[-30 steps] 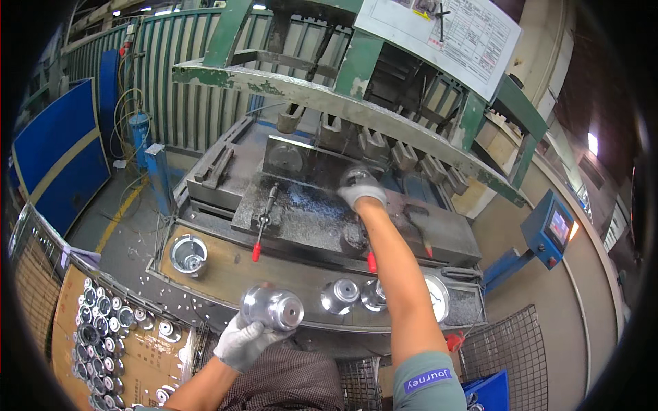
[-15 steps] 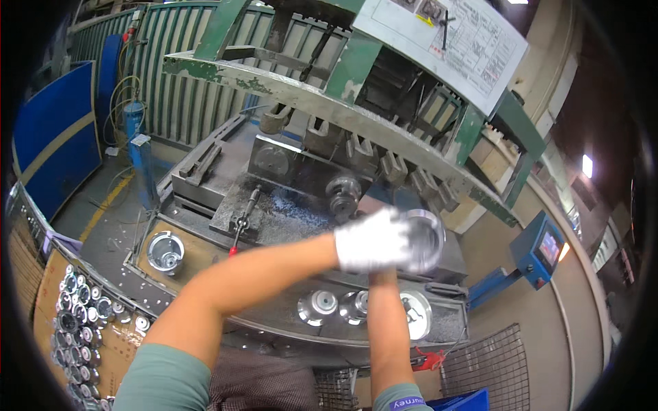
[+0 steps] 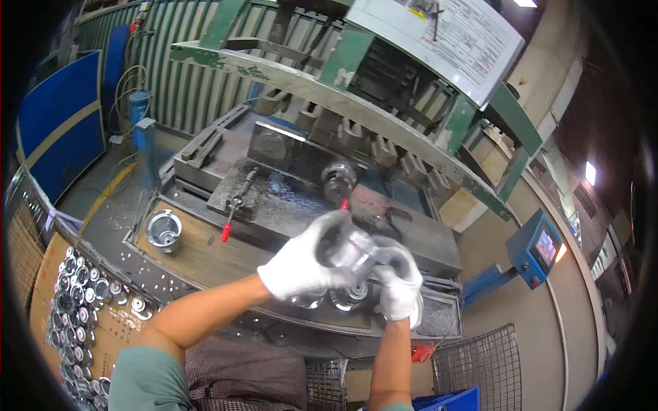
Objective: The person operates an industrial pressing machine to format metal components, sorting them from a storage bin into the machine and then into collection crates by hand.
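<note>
Between my white-gloved hands is a shiny round metal cup-shaped part (image 3: 354,259), somewhat blurred. My left hand (image 3: 301,266) curls around its left side. My right hand (image 3: 399,288) grips its right side, the fingers bent over it. The part hangs in the air over the bench's near ledge, tilted. Behind it, a round metal fixture (image 3: 338,179) with a red-tipped lever (image 3: 345,205) sits on the machine bed. Below my hands, more turned metal parts (image 3: 348,296) stand on the ledge, partly hidden by the gloves.
On a wooden board at left stands one metal cup (image 3: 164,231). Another red-handled lever (image 3: 226,231) juts from the machine. A green steel frame (image 3: 301,85) spans overhead. Several finished-looking parts (image 3: 72,308) cover a cardboard sheet at lower left. A blue control box (image 3: 538,248) stands right.
My hands have come left and nearer, carrying the metal part from the right side of the bench. The left arm no longer crosses over the right; the hands now hold opposite sides.
</note>
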The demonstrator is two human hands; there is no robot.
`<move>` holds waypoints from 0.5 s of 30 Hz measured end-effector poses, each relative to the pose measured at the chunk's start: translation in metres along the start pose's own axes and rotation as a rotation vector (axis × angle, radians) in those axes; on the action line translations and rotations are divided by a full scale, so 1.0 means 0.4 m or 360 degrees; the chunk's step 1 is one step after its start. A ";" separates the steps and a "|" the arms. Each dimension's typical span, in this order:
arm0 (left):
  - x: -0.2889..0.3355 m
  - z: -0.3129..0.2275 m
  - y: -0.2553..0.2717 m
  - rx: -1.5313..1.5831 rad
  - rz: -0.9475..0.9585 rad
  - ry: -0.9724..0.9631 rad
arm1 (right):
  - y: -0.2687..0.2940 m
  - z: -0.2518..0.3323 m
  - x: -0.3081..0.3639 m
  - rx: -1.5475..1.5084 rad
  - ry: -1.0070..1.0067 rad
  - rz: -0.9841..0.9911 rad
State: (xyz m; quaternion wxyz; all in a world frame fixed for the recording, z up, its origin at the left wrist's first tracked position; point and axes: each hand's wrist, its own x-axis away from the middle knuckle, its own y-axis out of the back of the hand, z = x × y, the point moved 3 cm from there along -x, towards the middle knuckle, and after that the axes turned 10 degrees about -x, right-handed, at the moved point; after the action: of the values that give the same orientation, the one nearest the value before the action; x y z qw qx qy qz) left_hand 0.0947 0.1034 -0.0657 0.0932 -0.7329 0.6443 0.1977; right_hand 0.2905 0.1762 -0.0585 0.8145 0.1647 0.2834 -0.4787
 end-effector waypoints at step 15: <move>-0.212 0.099 0.491 -0.1455 -0.0689 0.0690 | -0.565 -0.057 -0.025 0.1494 -0.0282 0.1162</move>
State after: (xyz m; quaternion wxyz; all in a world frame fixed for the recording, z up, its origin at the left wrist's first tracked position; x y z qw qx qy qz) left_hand -0.1123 0.1659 -0.0438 -0.3308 -0.8385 0.3318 0.2782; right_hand 0.0824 0.0853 -0.0694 0.7871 0.5529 -0.1020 -0.2539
